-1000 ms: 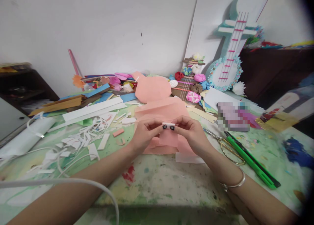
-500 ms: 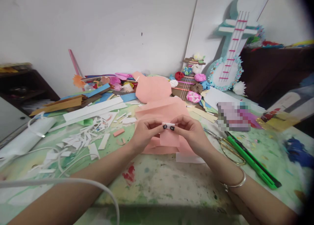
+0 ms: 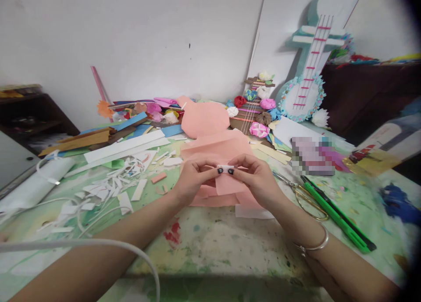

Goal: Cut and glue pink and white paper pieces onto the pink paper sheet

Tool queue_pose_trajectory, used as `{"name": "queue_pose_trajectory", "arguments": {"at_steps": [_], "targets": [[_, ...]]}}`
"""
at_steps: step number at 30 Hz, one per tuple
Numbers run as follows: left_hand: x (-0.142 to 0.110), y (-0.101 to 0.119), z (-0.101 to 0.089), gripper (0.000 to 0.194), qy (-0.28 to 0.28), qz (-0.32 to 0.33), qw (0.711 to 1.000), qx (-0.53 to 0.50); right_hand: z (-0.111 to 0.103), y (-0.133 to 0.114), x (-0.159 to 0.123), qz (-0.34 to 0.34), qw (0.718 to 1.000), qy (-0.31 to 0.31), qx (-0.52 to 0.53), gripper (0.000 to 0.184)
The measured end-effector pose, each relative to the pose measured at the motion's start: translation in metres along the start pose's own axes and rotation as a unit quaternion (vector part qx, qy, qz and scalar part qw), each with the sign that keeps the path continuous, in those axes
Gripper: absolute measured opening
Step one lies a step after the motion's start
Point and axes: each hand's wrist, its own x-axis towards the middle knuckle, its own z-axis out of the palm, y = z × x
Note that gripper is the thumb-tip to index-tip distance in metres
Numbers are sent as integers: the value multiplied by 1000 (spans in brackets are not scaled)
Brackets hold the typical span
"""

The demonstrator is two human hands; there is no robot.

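Note:
Between my two hands is a small piece of pink paper, with a whitish rolled or folded top edge pinched under dark-nailed thumbs. My left hand grips that edge from the left, thumb in front and fingers behind. From the other side my right hand pinches it the same way. Larger pink paper sheets lie on the table beneath and behind both hands. Beyond them is a pink cut-out with a rounded body. A white strip pokes out below my right hand.
White paper scraps and a white cable spread at left. Gold-handled scissors and a green utility knife lie at right. Paper flowers and a decorated paper instrument stand at the back.
The hanging lower part of the small pink paper has swung slightly up and to the right. Both hands keep their pinch and have barely moved.

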Motion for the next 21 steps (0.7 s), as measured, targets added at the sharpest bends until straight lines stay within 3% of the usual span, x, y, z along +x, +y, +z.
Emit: {"name": "queue_pose_trajectory", "arguments": {"at_steps": [15, 21], "targets": [[-3, 7, 5, 22, -9, -83, 985, -154, -1, -2, -1, 37, 994, 19, 100, 13], [-2, 7, 4, 15, -24, -82, 979, -183, 1, -1, -2, -51, 998, 25, 18, 10]]}}
